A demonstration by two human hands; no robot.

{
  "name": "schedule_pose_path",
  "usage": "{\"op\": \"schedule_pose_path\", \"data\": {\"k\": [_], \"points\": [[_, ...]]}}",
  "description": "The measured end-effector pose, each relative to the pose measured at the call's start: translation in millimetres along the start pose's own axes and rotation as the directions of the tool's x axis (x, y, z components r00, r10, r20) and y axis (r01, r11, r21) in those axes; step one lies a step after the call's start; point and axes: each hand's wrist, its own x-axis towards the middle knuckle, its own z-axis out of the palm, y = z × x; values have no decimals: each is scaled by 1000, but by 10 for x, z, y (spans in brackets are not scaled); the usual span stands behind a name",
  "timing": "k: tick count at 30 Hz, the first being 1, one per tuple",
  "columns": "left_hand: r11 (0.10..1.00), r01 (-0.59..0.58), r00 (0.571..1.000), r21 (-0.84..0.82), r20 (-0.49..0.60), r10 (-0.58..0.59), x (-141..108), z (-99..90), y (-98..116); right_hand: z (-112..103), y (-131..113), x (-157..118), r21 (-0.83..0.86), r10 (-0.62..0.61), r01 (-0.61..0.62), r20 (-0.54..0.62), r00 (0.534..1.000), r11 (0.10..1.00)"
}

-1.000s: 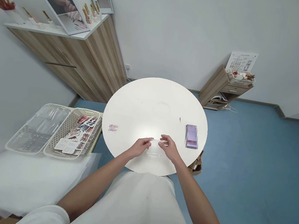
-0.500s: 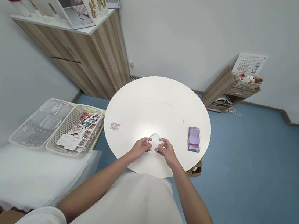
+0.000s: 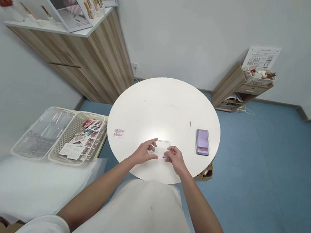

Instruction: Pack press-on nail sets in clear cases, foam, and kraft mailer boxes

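A small clear plastic box [image 3: 161, 148] is held between my two hands, over the near part of the white round table [image 3: 168, 110]. My left hand [image 3: 144, 152] spans the box's left end, thumb at the near corner and index finger at the far one. At the right end, my right hand [image 3: 176, 159] pinches the box with curled fingers. Left of my hands lies a small card of pink press-on nails [image 3: 118, 133]. To the right on the table rests a purple box [image 3: 202, 142], its face blurred out.
At left stand two white baskets, one with clear plastic packs [image 3: 53, 123], the other with nail sheets and cards [image 3: 82, 141]. Wooden cabinets [image 3: 106, 55] and a small shelf unit [image 3: 232, 85] stand by the walls. A cardboard box [image 3: 207, 173] is below the table's right edge.
The clear box has turned from a tilted, corner-up pose to level, its long side facing me. My left fingers have spread to span its end. The view has shifted slightly.
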Motion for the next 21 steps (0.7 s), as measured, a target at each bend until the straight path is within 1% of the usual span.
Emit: {"op": "schedule_pose_path", "data": {"k": [5,8,11,13,16,17,18,21], "points": [[994,-48,995,97,86,39,30,-49,49,-24,33,-20,11,-19,19,5,1000,1000],[987,-89,993,132,90,77,23,-56,68,-40,35,-28,6,-16,16,18,1000,1000],[986,-105,992,128,84,94,5,-57,91,-54,36,-35,-38,-32,34,42,999,999],[989,-105,992,106,86,96,-8,-62,111,-67,38,-43,-79,-77,79,36,996,994],[995,-75,995,64,70,71,-19,-79,137,-103,29,-65,-138,-199,199,10,980,970],[997,-60,996,48,64,57,-19,-86,145,-119,19,-75,-156,-237,239,29,971,959],[998,-45,997,32,63,43,-19,-92,151,-135,6,-85,-172,-264,273,71,962,947],[1000,-11,996,-7,90,12,-13,-95,168,-173,-44,-108,-201,-286,336,241,927,920]]}}
